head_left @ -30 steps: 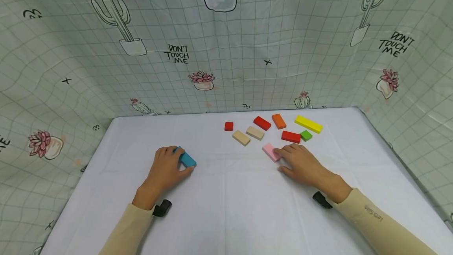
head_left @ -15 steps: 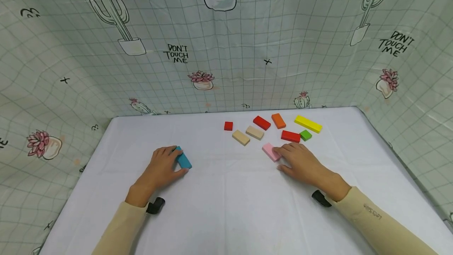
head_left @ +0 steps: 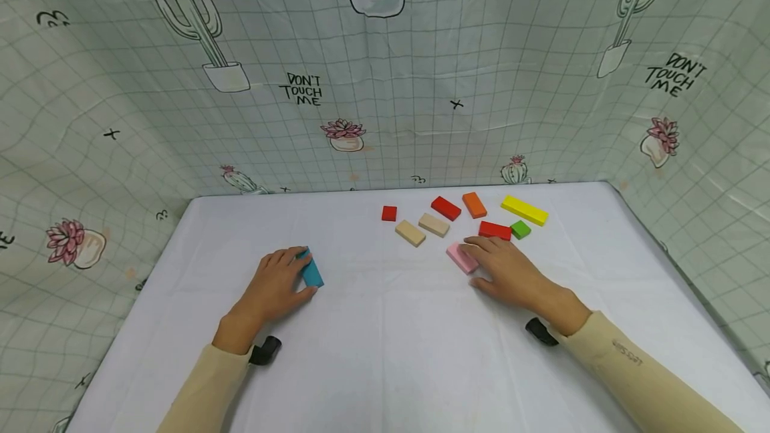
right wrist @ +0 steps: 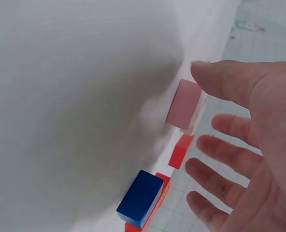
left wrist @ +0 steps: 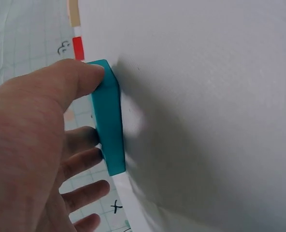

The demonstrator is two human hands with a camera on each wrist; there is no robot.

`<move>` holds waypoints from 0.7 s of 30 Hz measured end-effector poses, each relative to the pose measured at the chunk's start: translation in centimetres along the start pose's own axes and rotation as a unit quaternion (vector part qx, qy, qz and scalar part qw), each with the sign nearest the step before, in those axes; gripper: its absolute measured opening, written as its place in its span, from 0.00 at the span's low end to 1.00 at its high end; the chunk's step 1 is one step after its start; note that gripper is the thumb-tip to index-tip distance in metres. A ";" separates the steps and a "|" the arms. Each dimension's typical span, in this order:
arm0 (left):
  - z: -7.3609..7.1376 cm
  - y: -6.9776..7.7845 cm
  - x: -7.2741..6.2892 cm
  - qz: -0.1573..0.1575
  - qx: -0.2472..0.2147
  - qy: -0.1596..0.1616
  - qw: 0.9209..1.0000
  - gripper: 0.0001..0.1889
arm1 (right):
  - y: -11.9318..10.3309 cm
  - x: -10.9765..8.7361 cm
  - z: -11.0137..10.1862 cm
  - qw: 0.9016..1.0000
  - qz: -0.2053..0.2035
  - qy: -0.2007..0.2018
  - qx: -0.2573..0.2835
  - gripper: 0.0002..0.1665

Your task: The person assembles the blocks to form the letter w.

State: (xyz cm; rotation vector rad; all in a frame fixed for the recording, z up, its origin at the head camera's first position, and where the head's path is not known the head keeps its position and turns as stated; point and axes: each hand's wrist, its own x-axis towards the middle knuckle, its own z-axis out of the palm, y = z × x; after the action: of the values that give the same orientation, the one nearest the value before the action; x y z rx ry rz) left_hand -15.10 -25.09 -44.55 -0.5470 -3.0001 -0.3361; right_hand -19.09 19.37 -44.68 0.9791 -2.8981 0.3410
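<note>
On the left half of the table, my left hand point(head_left: 269, 291) holds a teal rectangular block point(head_left: 312, 272) lying on the cloth. In the left wrist view the thumb presses one end of this teal block point(left wrist: 109, 121), and fingertips touch its side. My right hand point(head_left: 511, 272) hovers by a pink block point(head_left: 462, 258). The right wrist view shows that hand's fingers spread and relaxed, with the thumb close to the pink block point(right wrist: 184, 104) and nothing gripped. A dark blue block point(right wrist: 140, 198) lies beneath the right hand, hidden from the head view.
Toward the back lie a small red cube point(head_left: 389, 213), two beige blocks, red blocks point(head_left: 446, 208), an orange block point(head_left: 474, 205), a long yellow block point(head_left: 525, 210) and a green block point(head_left: 521, 229). A patterned curtain point(head_left: 397, 72) rises behind the white-covered table point(head_left: 385, 353).
My left hand has shifted slightly left with the teal block, which has turned so its length points more toward me. The right hand has moved only slightly, its fingertips a little farther forward.
</note>
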 end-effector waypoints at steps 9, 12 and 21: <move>-0.1 0.2 0.0 -0.012 0.002 -0.003 1.000 0.26 | 0.1 0.9 -0.2 1.000 -0.014 -0.015 0.023 0.40; -0.1 0.2 0.0 -0.012 0.009 0.001 1.000 0.25 | 0.0 1.1 -0.3 0.999 -0.018 -0.022 0.024 0.39; -0.2 0.4 -0.1 -0.014 0.011 0.009 1.000 0.23 | 0.2 1.5 -0.4 0.998 -0.028 -0.038 0.031 0.35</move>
State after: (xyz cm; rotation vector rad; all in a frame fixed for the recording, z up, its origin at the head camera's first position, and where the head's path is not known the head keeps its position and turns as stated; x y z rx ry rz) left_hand -14.87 -24.78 -44.28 -0.4972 -2.9936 -0.3074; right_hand -20.45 18.71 -44.17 1.1051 -2.9371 0.4018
